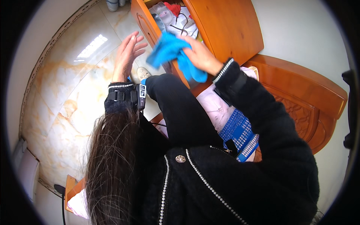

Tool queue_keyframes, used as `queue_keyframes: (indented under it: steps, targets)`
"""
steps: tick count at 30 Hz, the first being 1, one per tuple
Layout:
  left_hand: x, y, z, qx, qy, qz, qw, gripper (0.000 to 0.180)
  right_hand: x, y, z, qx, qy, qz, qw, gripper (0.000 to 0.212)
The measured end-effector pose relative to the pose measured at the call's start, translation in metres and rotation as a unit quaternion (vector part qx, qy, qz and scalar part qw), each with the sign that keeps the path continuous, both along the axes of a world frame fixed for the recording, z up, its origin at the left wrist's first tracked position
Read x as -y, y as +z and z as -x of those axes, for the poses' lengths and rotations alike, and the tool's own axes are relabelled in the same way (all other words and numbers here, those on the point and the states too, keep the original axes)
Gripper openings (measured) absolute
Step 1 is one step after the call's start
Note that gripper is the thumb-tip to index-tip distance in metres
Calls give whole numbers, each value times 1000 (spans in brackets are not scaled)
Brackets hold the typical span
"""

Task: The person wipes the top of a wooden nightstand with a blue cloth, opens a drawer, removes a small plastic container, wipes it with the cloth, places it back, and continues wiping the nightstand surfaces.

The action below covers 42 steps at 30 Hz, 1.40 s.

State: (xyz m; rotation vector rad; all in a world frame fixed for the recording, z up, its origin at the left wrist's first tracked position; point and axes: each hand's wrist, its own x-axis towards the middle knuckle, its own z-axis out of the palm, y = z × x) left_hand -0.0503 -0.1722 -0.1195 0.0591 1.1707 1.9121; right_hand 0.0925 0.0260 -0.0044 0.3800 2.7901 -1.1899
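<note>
Cloth (168, 47): blue; we grip it with our right hand (198, 54)
Left hand (128, 54): fingers apart, left of the cloth
Drawer (141, 20): pulled out, at the far side

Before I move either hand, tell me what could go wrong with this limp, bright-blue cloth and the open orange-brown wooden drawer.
The limp, bright-blue cloth might slip: only the right hand grips it, while the open left hand is apart from it. A loose end could perhaps catch on the open orange-brown wooden drawer, which it overlaps in this view. The black-trousered knee appears close to the drawer, so leaning forward may bump it.
</note>
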Motion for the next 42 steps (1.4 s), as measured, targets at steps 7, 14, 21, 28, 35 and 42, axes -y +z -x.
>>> queue_keyframes:
  steps: [7,14,21,28,35,42]
  targets:
    - [3,-1,2,110,114,-177,971,59,76,-16,125,-27,116,124,985,59]
    - [9,-27,12,174,237,-124,948,36,-31,-56,94,-94,-76,206,971,52]
    - [9,-27,8,133,256,-72,955,35,-78,-143,75,93,-133,171,972,29]
    - [14,-29,3,162,227,-61,958,47,-81,-184,110,113,-442,88,886,32]
    - [13,-23,-1,173,229,-63,956,46,-106,-216,104,184,-364,102,907,39]
    - [14,-18,-1,148,250,-66,955,41,-81,-207,123,119,-483,332,801,56]
